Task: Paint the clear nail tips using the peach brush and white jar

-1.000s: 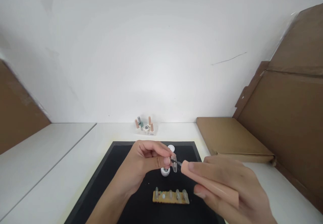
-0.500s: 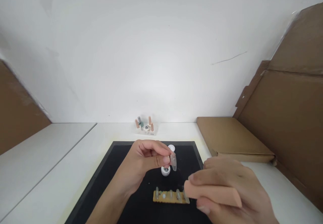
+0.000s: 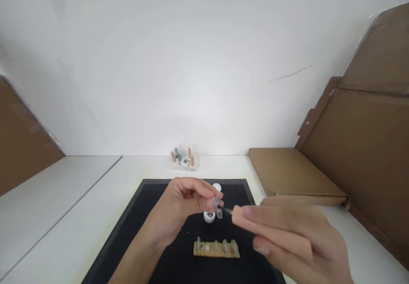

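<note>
My left hand (image 3: 188, 203) pinches a clear false nail (image 3: 217, 209) between thumb and fingers, above the black mat (image 3: 179, 250). In my right hand (image 3: 300, 237) is a nail polish brush (image 3: 271, 228) with a thick peach handle, gripped between thumb and fingers. Its dark thin tip points left and meets the false nail, or comes very close to it. Below the hands lies a yellowish strip (image 3: 212, 253) with several clear nail tips standing on it. Just under the left fingertips sits a small open white jar (image 3: 209, 217), partly hidden.
A white round lid (image 3: 217, 187) lies behind the left fingers. At the back, a clear tray (image 3: 183, 168) holds several small polish bottles with peach and grey caps. A flat cardboard box (image 3: 294, 173) lies to the right, beside an upright cardboard panel (image 3: 361, 139).
My right hand has swung the brush so that its tip now shows at the false nail. The false nail has tilted slightly in my left hand, which otherwise stays in place.
</note>
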`<state>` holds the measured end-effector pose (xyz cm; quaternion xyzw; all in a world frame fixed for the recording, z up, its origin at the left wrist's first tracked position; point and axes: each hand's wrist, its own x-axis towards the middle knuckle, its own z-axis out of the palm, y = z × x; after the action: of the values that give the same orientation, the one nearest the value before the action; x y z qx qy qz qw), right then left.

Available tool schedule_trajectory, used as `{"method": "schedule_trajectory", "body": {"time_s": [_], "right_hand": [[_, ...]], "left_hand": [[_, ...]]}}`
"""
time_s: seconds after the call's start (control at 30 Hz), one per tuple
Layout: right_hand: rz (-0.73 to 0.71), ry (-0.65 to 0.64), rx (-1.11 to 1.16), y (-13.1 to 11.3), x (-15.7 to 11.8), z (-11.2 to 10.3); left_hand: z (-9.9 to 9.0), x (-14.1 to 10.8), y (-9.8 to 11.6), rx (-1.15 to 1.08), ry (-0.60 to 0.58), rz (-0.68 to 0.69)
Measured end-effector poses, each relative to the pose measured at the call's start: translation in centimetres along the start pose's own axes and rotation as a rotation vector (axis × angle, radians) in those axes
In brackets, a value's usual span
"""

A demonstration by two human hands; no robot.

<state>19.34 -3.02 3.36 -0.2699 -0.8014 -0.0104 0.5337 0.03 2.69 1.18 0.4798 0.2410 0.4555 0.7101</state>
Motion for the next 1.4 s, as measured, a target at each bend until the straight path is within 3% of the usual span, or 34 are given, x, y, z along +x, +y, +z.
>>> {"method": "schedule_trajectory", "body": {"time_s": [0.27,0.43,0.73,1.03,1.2,1.4], "right_hand": [[-0.054,0.015,0.003,-0.5,0.8,0.3],[0.021,0.001,0.011,-0.2,0.2,0.3],[-0.027,0.007,-0.02,-0.3,0.9,0.3],[0.026,-0.006,-0.024,-0.2,0.2,0.1],[-0.04,0.021,-0.013,-0.5,0.7,0.3],[0.045,0.026,0.03,-0.2,-0.2,0.3]], "left_hand": [[0.1,0.2,0.1,-0.045,-0.002,-0.036],[0.0,0.1,0.0,-0.047,-0.021,-0.022],[0.1,0.4,0.1,-0.054,-0.028,-0.046],[0.1,0.1,0.1,-0.047,-0.015,-0.032],[0.3,0.3,0.3,-0.068,0.004,-0.061],[0.1,0.0,0.1,-0.053,-0.003,-0.035]]}}
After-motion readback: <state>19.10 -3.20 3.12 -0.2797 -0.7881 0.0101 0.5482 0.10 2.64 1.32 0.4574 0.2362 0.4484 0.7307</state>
